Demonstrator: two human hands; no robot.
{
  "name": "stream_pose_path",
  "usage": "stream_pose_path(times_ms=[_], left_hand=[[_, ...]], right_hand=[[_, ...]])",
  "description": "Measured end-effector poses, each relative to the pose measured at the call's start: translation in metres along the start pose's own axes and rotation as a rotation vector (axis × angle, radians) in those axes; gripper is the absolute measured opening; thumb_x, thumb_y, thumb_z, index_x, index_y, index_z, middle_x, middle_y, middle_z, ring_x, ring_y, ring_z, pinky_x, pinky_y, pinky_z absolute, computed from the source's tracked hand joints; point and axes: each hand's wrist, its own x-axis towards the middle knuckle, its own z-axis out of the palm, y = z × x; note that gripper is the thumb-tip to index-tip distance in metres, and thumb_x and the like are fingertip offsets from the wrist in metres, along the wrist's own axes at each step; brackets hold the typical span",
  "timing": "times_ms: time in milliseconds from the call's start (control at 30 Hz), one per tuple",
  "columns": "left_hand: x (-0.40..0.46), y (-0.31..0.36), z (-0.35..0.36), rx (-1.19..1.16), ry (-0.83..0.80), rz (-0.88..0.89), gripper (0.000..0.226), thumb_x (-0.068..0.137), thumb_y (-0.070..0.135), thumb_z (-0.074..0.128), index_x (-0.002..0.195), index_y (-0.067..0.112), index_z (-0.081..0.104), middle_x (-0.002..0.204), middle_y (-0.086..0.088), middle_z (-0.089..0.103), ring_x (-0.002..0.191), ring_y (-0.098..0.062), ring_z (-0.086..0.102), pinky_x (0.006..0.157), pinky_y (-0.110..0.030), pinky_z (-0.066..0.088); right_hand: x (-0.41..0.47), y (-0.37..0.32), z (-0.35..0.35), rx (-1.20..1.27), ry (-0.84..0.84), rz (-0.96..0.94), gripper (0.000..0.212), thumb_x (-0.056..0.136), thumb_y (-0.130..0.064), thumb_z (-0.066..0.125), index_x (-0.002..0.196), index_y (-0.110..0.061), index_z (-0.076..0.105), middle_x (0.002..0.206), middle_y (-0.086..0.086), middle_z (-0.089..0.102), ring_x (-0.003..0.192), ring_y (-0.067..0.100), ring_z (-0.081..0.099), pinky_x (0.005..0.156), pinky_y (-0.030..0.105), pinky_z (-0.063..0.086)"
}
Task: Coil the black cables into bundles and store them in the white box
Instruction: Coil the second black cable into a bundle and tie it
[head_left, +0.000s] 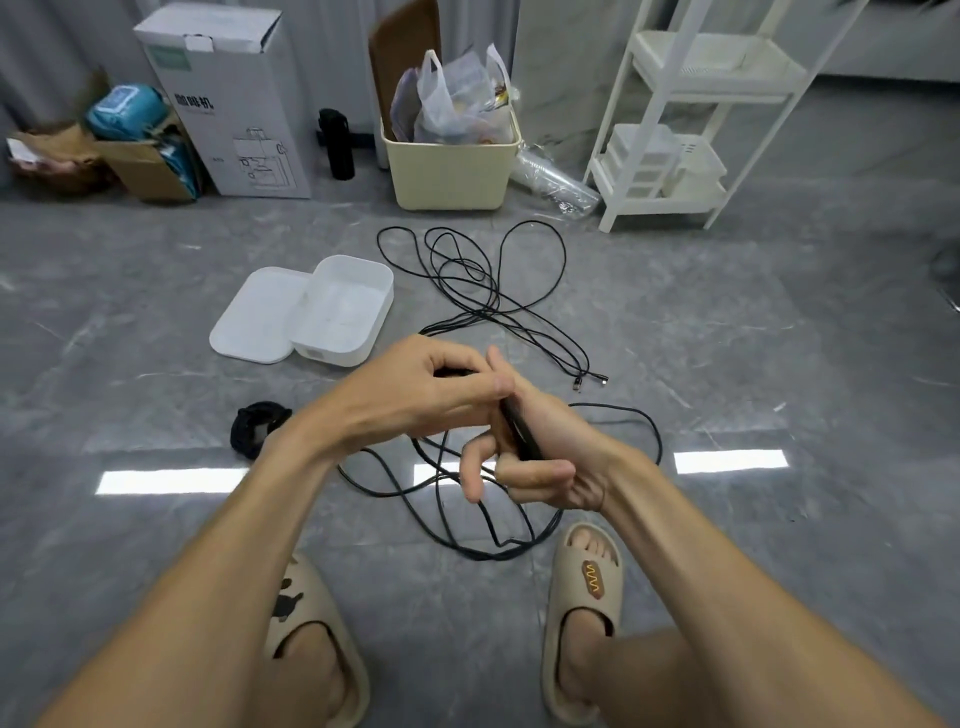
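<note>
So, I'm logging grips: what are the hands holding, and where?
Both hands, left hand and right hand, grip one black cable, along its gathered stretch between them.

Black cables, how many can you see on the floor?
3. One coiled bundle lies left of the hands. One loose cable sprawls beyond them, right of the white box. One loose cable is being wound in the hands; tangles might hide another.

Glossy grey marble floor (156, 395), white shelf rack (691, 119) by grey wall (566, 67).
</note>
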Motion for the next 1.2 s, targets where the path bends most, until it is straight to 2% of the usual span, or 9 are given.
stream_pose_path(times_ms=[200,333,467,567,667,767,833,933,1200], left_hand=[[0.004,-0.002,0.004,-0.138,0.048,-0.022,0.033,0.074,0.053,0.071,0.076,0.020,0.075,0.066,0.002,0.066,0.064,-0.009,0.059,0.068,-0.024,0.051],[0.002,-0.004,0.003,-0.127,0.043,-0.013,0.035,0.079,0.059,0.071,0.086,0.026,0.077,0.084,-0.004,0.074,0.081,-0.020,0.068,0.075,-0.026,0.049],[0.006,-0.008,0.002,-0.186,0.110,-0.030,0.035,0.069,0.047,0.082,0.078,0.025,0.057,0.076,0.004,0.061,0.075,-0.014,0.057,0.072,-0.026,0.047],[0.006,-0.007,0.005,-0.267,0.073,-0.020,0.031,0.077,0.042,0.082,0.078,0.020,0.061,0.075,0.001,0.066,0.073,-0.012,0.061,0.068,-0.023,0.052],[0.006,-0.007,0.010,-0.340,0.089,-0.002,0.018,0.091,0.028,0.069,0.086,0.011,0.070,0.084,-0.007,0.072,0.082,-0.012,0.068,0.078,-0.022,0.054],[0.003,-0.010,0.020,-0.267,0.029,-0.057,0.026,0.102,0.016,0.050,0.093,0.013,0.074,0.086,-0.006,0.075,0.089,-0.004,0.070,0.087,-0.017,0.052],[0.002,-0.013,0.028,-0.271,-0.014,-0.109,0.030,0.102,0.010,0.044,0.102,0.017,0.073,0.097,0.000,0.076,0.096,-0.004,0.070,0.085,-0.017,0.054],[0.004,-0.019,0.032,-0.424,-0.039,-0.271,0.040,0.108,0.029,0.031,0.119,0.010,0.065,0.108,-0.011,0.075,0.099,-0.024,0.072,0.090,-0.036,0.058],[0.010,-0.026,0.036,-0.268,-0.157,-0.409,0.060,0.096,0.049,0.024,0.108,0.016,0.074,0.093,-0.011,0.077,0.056,-0.011,0.055,0.059,-0.018,0.049]], right_hand=[[-0.005,-0.007,0.006,0.018,-0.310,0.056,0.110,0.081,-0.086,-0.006,0.083,-0.020,0.081,0.048,-0.002,0.062,0.022,0.003,0.033,0.025,0.014,0.016],[-0.010,-0.006,0.005,0.015,-0.199,0.049,0.101,0.081,-0.082,0.039,0.129,0.004,0.060,0.042,0.007,0.046,0.021,0.002,0.021,0.028,0.014,0.008],[-0.012,-0.004,0.006,0.039,-0.253,0.025,0.072,0.088,-0.062,0.058,0.132,-0.005,0.061,0.041,0.002,0.045,0.021,0.001,0.022,0.027,0.011,0.014],[-0.012,-0.003,0.010,0.086,-0.308,-0.018,0.039,0.102,-0.041,0.049,0.114,-0.012,0.072,0.043,-0.001,0.051,0.021,0.005,0.022,0.026,0.014,0.012],[-0.014,-0.005,0.015,0.167,-0.359,-0.205,0.034,0.105,-0.025,0.041,0.127,-0.017,0.066,0.073,-0.001,0.073,0.027,0.002,0.038,0.026,0.016,0.012],[-0.013,-0.009,0.016,0.369,-0.300,-0.388,0.050,0.097,-0.013,0.055,0.146,-0.020,0.047,0.110,0.010,0.074,0.052,0.010,0.067,0.035,0.013,0.039],[-0.011,-0.011,0.017,0.510,-0.243,-0.475,0.055,0.093,-0.004,0.059,0.144,-0.022,0.052,0.126,0.017,0.067,0.088,0.027,0.074,0.070,0.026,0.062],[-0.009,-0.015,0.015,0.536,-0.033,-0.597,0.059,0.093,0.001,0.050,0.146,-0.025,0.049,0.139,0.017,0.059,0.121,0.036,0.062,0.104,0.044,0.049],[-0.003,-0.019,0.003,0.283,0.513,-0.672,0.046,0.102,-0.011,0.045,0.135,-0.042,0.050,0.135,-0.004,0.064,0.124,0.013,0.061,0.119,0.040,0.031]])
